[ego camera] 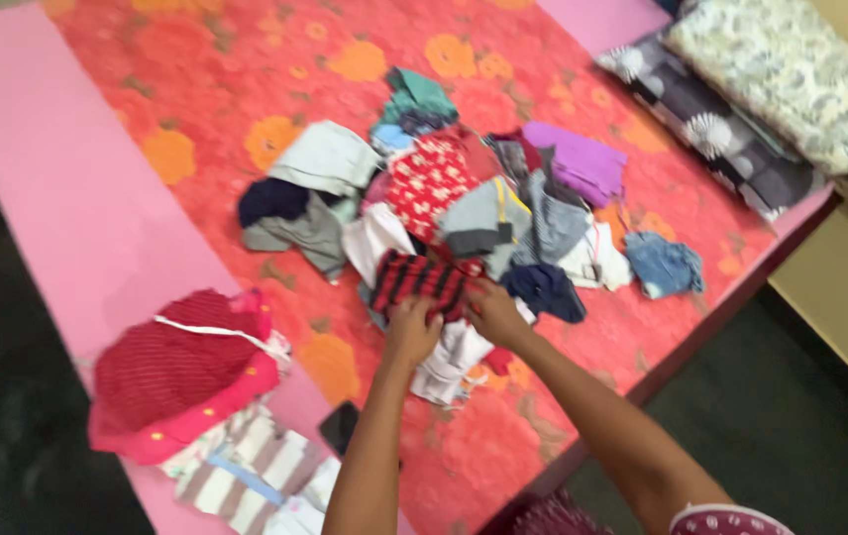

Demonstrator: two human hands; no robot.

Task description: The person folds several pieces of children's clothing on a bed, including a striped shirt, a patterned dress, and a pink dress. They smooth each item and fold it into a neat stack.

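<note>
Nearest the camera, a sleeve cuff [726,519] and two bare forearms reach out to the left hand [411,332] and right hand [496,312], fingers curled and pinching the near edge of a red-and-black striped garment [422,280] at the near side of the clothes pile [483,198]. It looks light, soft and limp; best gripped at an edge. No packages or labels show; folded clothes [186,381] sit near left.

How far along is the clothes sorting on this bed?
Done: a stack of clothes sits at the near left of the bed. In hand: the left hand and right hand both grip a red-and-black striped garment. Left: the loose pile mid-bed, seemingly most of the clothes.
</note>
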